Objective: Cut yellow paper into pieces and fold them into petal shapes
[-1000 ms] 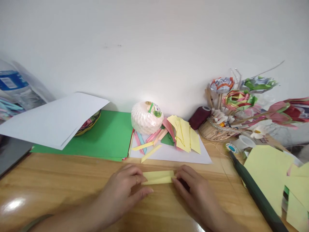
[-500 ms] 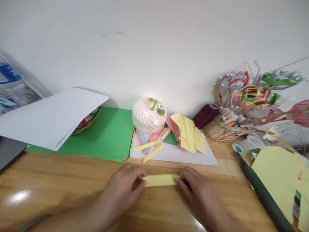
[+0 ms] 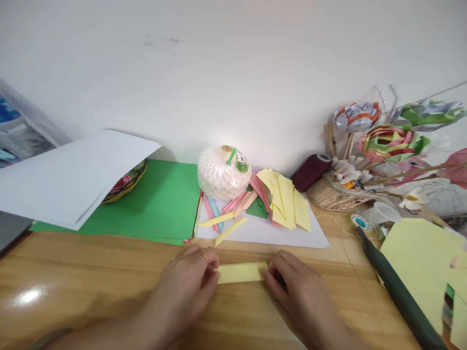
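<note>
Between my two hands, just above or on the wooden table (image 3: pixel 120 277), a yellow paper strip (image 3: pixel 241 273) is stretched out level. My left hand (image 3: pixel 189 279) pinches its left end between thumb and fingers; a ring is on one finger. At the right end, my right hand (image 3: pixel 297 282) holds the strip in a similar pinch. Beyond the hands, folded yellow strips (image 3: pixel 231 231) and pink and blue ones lie on a white sheet (image 3: pixel 251 236). A pile of yellow paper pieces (image 3: pixel 286 197) rests on the same sheet, beside pink pieces (image 3: pixel 260 188).
A wrapped coconut (image 3: pixel 223 172) stands near the wall. Green paper (image 3: pixel 164 204) and white sheets (image 3: pixel 76 175) lie at left, partly over a basket. To the right are a maroon thread spool (image 3: pixel 311 172), a basket (image 3: pixel 328 193) of paper flowers, a dark green tool (image 3: pixel 399 289) and yellow sheets (image 3: pixel 419 262).
The view has shifted slightly. Both hands still pinch the strip's ends, and it stays in nearly the same place.
</note>
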Action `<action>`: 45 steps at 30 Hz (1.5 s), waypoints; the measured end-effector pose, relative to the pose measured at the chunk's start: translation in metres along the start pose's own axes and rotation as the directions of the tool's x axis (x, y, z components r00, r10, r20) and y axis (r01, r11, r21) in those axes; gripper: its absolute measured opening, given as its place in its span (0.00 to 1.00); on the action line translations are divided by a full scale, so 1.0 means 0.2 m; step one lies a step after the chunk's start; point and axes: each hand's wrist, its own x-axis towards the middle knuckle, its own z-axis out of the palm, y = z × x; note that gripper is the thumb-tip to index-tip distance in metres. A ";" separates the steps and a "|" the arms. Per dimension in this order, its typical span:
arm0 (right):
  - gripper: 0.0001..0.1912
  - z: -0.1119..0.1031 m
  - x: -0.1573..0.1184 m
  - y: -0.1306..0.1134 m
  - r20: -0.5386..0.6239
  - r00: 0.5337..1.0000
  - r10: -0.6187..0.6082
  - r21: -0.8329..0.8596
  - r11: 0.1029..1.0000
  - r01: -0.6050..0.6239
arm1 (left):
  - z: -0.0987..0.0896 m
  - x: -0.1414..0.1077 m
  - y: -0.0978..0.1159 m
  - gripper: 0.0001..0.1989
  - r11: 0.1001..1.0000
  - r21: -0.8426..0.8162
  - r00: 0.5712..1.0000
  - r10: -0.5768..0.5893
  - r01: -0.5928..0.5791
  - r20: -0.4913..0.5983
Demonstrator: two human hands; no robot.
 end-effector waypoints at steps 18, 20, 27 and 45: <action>0.13 0.01 0.01 -0.01 -0.021 1.000 -0.001 -0.124 0.992 -0.001 | 0.00 0.04 0.00 0.08 0.998 0.064 0.996 -0.021 0.015 0.091; 0.13 0.00 0.01 -0.02 -0.015 1.000 -0.002 -0.124 0.992 0.000 | 0.00 0.03 0.00 0.08 0.997 0.076 0.997 0.021 -0.026 0.071; 0.15 0.00 0.02 -0.02 -0.023 0.999 -0.026 -0.131 0.991 0.023 | 0.02 -0.01 -0.01 0.27 0.802 0.444 0.916 0.333 -0.400 0.223; 0.16 0.01 0.02 0.00 -0.031 0.998 -0.054 -0.150 0.987 0.049 | 0.03 -0.06 0.01 0.31 0.691 0.485 0.826 0.311 -0.536 0.470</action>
